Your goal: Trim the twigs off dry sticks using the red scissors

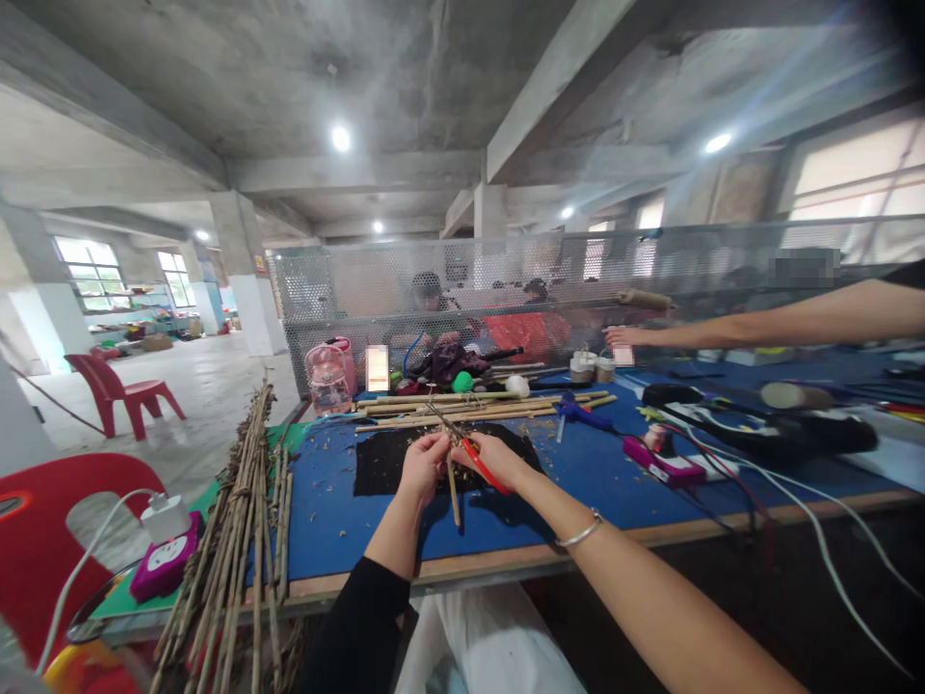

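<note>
My left hand (423,467) pinches a thin brown stick (455,501), which slants down toward me between my two hands. In my right hand (498,457) are red-handled scissors (486,468), their blades pointing up and to the left past my left fingertips. The blades lie close to the top of the stick; whether they touch it I cannot make out. Beneath both hands is a black cloth (374,465) strewn with small plant scraps. Longer pale sticks (491,412) lie across the table just beyond the cloth.
A bundle of thin branches (242,511) overhangs the table's left edge. Farther right are a blue glue gun (584,413), a purple power strip (665,467) and white cables (816,525). Another person's arm (758,316) reaches in from the right. A perforated metal screen (339,275) stands behind.
</note>
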A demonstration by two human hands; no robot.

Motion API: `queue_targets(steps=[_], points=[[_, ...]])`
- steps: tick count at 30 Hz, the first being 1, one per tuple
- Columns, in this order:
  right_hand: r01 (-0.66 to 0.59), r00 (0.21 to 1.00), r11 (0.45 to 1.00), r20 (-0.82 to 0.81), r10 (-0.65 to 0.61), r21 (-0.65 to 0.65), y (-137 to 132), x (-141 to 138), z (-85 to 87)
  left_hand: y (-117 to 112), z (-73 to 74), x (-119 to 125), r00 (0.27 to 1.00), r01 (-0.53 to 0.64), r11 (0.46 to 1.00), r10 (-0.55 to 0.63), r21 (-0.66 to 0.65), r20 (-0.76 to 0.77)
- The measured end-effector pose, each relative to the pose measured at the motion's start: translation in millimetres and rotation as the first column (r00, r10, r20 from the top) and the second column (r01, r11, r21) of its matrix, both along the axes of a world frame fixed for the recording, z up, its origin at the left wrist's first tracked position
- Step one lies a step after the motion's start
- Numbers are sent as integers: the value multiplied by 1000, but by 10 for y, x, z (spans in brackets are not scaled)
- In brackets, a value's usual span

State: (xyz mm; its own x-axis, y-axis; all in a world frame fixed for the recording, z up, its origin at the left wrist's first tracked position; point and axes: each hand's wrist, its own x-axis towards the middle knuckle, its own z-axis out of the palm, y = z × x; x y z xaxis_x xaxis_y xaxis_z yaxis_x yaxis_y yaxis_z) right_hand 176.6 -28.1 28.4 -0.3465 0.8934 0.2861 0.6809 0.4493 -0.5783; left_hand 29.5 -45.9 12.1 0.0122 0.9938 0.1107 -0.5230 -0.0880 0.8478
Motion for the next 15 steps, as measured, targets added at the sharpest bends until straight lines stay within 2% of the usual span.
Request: queue_targets(steps=[4,9,12,15], points=[[62,997,998,39,-61,-17,42,12,-93,18,-19,6,997,-31,999,29,-34,-73],[166,978,986,130,-163,-13,-1,43,-125,51,-54,4,972,-129,986,104,-105,-211],[215,965,977,152,-214,12,-30,34,-128,76,-72,-5,970,-168,981,147,-96,-196],[193,970,981,148,-192,7,-50,2,-123,92,-90,-9,973,-157,986,143,-63,-183]])
